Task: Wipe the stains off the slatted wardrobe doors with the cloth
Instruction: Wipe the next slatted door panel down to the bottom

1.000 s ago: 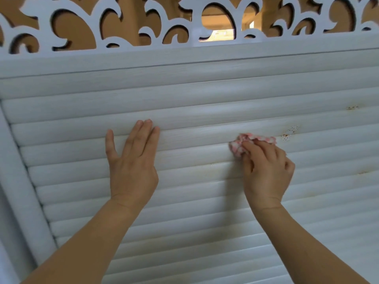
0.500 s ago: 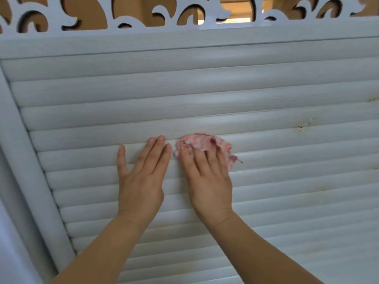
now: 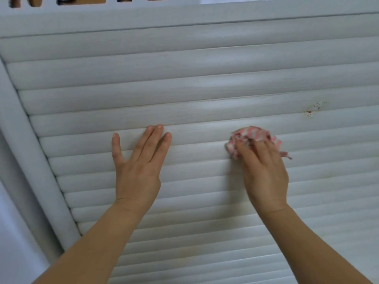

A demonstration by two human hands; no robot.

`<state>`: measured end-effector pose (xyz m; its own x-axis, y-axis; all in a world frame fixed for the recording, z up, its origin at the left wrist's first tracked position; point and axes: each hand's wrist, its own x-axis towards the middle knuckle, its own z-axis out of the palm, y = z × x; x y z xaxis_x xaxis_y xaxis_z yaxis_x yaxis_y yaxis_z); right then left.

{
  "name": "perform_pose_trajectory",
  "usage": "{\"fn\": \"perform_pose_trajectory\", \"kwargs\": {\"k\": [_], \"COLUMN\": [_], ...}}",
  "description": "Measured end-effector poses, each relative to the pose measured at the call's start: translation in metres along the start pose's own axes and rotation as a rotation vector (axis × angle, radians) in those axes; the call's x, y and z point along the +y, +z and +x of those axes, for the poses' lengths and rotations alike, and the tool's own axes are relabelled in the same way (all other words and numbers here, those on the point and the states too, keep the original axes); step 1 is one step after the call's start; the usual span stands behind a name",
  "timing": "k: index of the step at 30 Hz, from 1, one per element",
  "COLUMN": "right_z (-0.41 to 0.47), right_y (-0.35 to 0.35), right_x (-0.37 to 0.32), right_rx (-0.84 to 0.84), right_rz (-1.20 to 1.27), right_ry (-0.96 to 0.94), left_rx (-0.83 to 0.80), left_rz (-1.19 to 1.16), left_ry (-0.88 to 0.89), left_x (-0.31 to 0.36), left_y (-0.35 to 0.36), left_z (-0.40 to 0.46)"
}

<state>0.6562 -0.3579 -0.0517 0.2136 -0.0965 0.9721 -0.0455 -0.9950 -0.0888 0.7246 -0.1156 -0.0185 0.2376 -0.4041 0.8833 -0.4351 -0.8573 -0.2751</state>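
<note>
Presently, item by item, as seen over my own forearms.

Wardrobe door (image 3: 205, 103): white slatted panel, rounded horizontal slats with faint wood grain, filling nearly the whole view. Its left frame post (image 3: 26, 156) runs on a slant well to the left of my left hand; the top rail (image 3: 184, 19) lies far above both hands, with a strip of cut-out fretwork (image 3: 67, 1) just above it at the picture's upper edge. To the right of my right hand the slats carry on unbroken to the picture's edge; below both wrists they carry on likewise.

Left hand (image 3: 137, 169): flat against the slats, fingers straight and close together, thumb spread to the left, holding nothing. Open slats lie between it and my right hand.

Right hand (image 3: 264, 173): pressing the cloth to the door, fingers laid over it and slightly bent; whether they clutch it or only press, I cannot tell.

Cloth (image 3: 256, 136): pink-and-white patterned, bunched into a small wad, showing above and to the left of my right fingertips, on the slat level with my left fingertips. A frayed end pokes out on the right of that hand.

Stain (image 3: 311, 110): a cluster of small reddish-brown specks, up and to the right of the cloth, apart from it, one to two slats higher.

Faint yellowish marks (image 3: 205, 257): lower slats, between my forearms.
</note>
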Motion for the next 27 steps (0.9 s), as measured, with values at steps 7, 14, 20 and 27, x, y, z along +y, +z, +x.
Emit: {"fn": "perform_pose_trajectory", "kwargs": {"k": [7,14,20,27], "right_z": [0.009,0.019,0.03,0.029], "right_y": [-0.002,0.012,0.014,-0.019], "right_x": [-0.008,-0.07,-0.098,-0.031], "right_rx": [0.11,0.055,-0.084,-0.053], "right_rz": [0.077,0.115,0.21,0.175], "right_ry": [0.235,0.036,-0.05,0.242], "left_rx": [0.046,0.063,0.047,0.023], "left_rz": [-0.051,-0.051,-0.03,-0.024], "left_ry": [-0.035,-0.072,-0.059,-0.06], "left_x": [0.004,0.003,0.005,0.006], "left_y": [0.003,0.004,0.002,0.003], "left_z": [0.0,-0.001,0.0,0.0]}}
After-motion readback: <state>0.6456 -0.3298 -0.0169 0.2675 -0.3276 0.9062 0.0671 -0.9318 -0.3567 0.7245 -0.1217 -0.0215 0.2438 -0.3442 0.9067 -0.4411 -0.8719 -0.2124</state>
